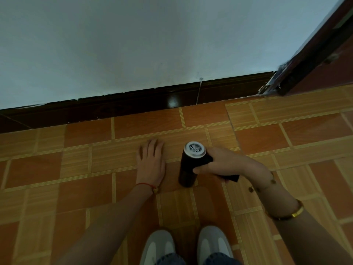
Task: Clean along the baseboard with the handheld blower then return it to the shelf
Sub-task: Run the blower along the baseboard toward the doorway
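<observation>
- Dark brown glossy baseboard (pixel 133 104) along foot of pale wall; landmark for all positions.
- Black cylindrical handheld blower (pixel 191 165), grey grilled end up, in front of baseboard, well short of it.
- Right hand (pixel 227 165) clenched around blower's handle.
- Left hand (pixel 151 159) unclenched, fingers extended, holding nothing, nearer baseboard's left stretch.
- Risk: nozzle apparently aimed down at orange tiled floor (pixel 76 169); dust likely scattered off baseboard line. Shelf out of view.

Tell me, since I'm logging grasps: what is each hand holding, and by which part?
The right hand holds the black blower by its side handle, barrel pointing down. The left hand holds nothing, open and flat over the floor tiles.
</observation>
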A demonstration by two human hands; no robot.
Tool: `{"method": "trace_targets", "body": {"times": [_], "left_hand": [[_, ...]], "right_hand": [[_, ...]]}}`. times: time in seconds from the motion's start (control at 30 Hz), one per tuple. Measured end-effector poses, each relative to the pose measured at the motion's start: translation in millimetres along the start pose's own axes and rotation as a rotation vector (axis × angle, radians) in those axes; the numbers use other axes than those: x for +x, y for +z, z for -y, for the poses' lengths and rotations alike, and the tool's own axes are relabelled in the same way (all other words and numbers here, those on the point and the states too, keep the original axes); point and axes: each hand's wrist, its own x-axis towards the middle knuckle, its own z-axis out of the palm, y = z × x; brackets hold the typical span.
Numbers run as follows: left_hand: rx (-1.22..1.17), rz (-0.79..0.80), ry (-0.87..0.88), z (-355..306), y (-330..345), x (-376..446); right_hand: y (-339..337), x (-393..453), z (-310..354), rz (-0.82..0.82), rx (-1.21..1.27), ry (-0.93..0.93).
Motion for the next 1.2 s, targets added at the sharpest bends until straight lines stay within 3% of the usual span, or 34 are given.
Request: {"method": "trace_targets", "body": {"times": [0.07,0.17,0.2,0.33,0.53,0.67,0.77,0.87,1.07,1.2], "left_hand": [[-0.002,0.002,-0.001,-1,-1,0],[0.002,0.004,-0.009,-1,-1,3],[0.0,0.003,-0.014,-2,0,4],[-0.011,-0.006,-0.026,-2,3,8],[0.008,-0.007,-0.051,-4,8,17],[0.017,-0.019,-0.054,-6,12,18],[0.036,-0.02,-0.056,-5,14,18],[0.036,-0.016,-0.049,-5,14,18],[0.009,-0.035,-0.058,-5,14,17],[0.008,-0.024,-0.05,-5,13,17]], "right_hand": [[-3,0,-4,-0.133,0.017,-0.008],[-3,8,-13,-0.485,-0.077,-0.057],[-4,10,-15,-0.515,-0.072,-0.055],[-7,12,-17,-0.32,0.134,0.002],[-5,38,-19,-0.772,0.139,-0.063],[-13,55,-16,-0.704,0.246,-0.107],[-17,65,-12,-0.824,0.329,-0.104],[-25,71,-8,-0.903,0.25,-0.099],[-29,88,1,-0.784,0.202,-0.142],[-43,83,-9,-0.932,0.313,-0.038]]}}
